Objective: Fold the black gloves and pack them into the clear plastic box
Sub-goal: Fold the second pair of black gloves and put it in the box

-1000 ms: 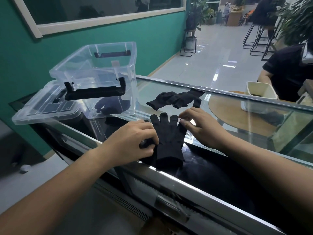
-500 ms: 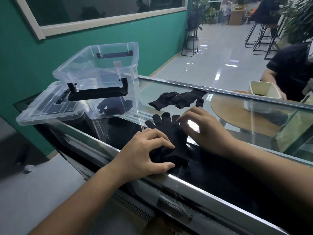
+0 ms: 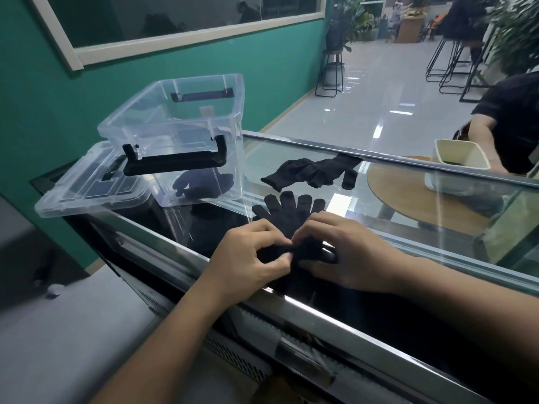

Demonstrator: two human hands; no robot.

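A black knit glove (image 3: 291,217) lies on the glass counter top (image 3: 408,228), close to the near edge, with its fingers spread and pointing away from the person. Its cuff end is bunched up into a fold between two bare hands. The left hand (image 3: 250,258) pinches the folded cuff with thumb and fingers curled tight on the cloth. The right hand (image 3: 347,255) also grips the same fold from the other side, fingers bent over it and thumb under it. The two hands touch at the fingertips. A second pile of black gloves (image 3: 315,172) lies farther back on the glass, well apart from the hands. To the left stands a clear plastic box with black handles (image 3: 186,135), open at the top, and a dark folded glove (image 3: 201,185) sits inside it at the bottom. The clear lid (image 3: 87,191) lies flat just beside the box, on its left. Behind the counter is a green wall (image 3: 43,97). At the far right a person in a dark shirt (image 3: 507,118) sits by a round wooden table (image 3: 414,199) with a white tub (image 3: 458,158) on it.
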